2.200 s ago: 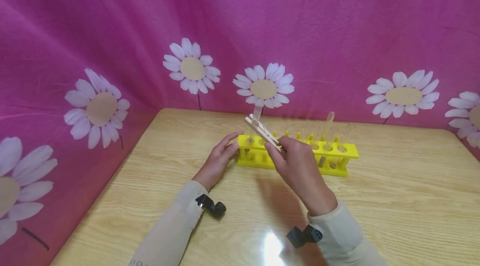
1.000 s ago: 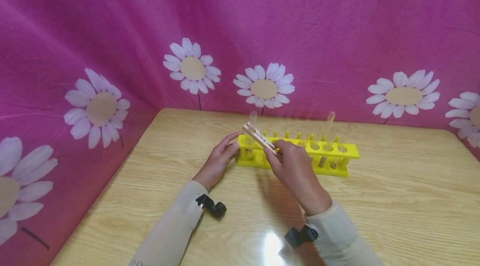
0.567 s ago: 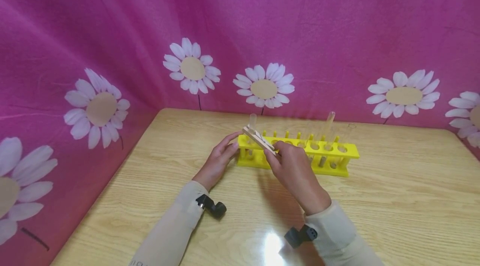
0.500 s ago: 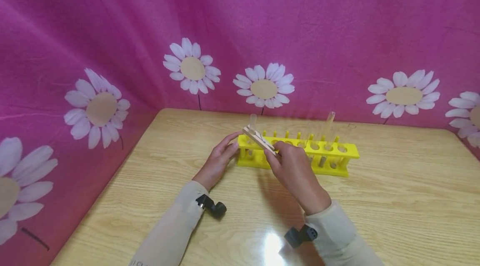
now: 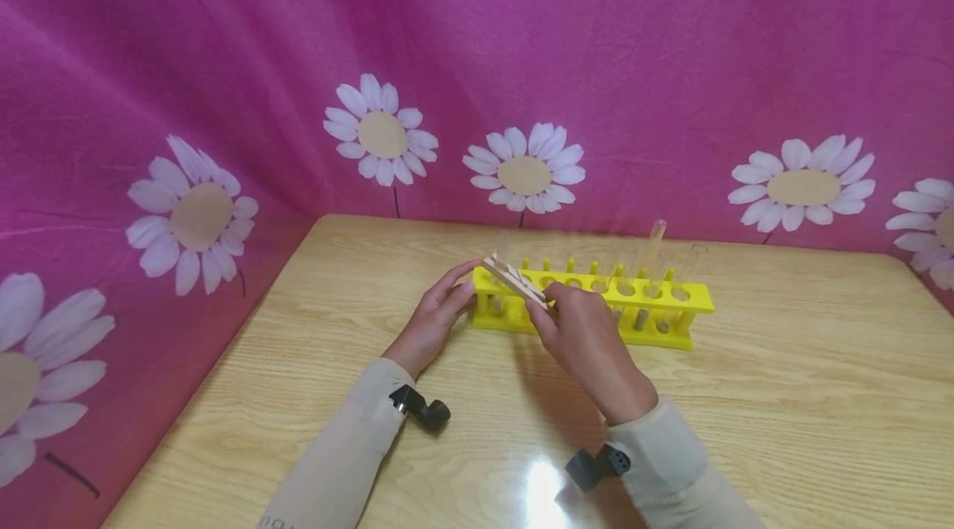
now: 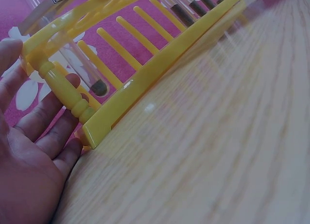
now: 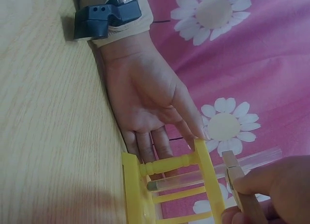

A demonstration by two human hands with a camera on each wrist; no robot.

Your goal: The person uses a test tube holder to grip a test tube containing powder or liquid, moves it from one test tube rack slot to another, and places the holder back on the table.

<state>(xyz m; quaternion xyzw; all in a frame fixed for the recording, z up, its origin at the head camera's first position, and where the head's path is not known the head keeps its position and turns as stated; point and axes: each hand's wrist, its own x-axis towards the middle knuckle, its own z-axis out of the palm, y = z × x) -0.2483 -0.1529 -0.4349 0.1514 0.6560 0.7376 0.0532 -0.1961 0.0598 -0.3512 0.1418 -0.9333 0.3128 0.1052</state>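
Observation:
A yellow test tube rack (image 5: 641,305) stands on the table. My left hand (image 5: 428,322) holds its left end, the thumb at the top corner and the fingers behind the end post (image 6: 63,86). My right hand (image 5: 592,339) pinches a wooden test tube clamp (image 5: 514,281) by its rear end. The clamp's front lies at the upper part of a clear test tube (image 7: 193,178) standing in the leftmost hole. Whether the clamp still squeezes the tube, I cannot tell. Dark material sits in the tube's bottom, near the rack's base in the left wrist view.
Several more tubes (image 5: 654,243) stand at the rack's right end, some with dark contents (image 6: 181,13). Yellow pegs (image 5: 570,266) line the rack's rear edge. The wooden table (image 5: 805,396) meets a pink flowered cloth (image 5: 641,74) at the back and left.
My right hand has lowered the clamp and the test tube a little leftward, and the tube has gone down into the leftmost hole. My left hand has stayed on the rack's end.

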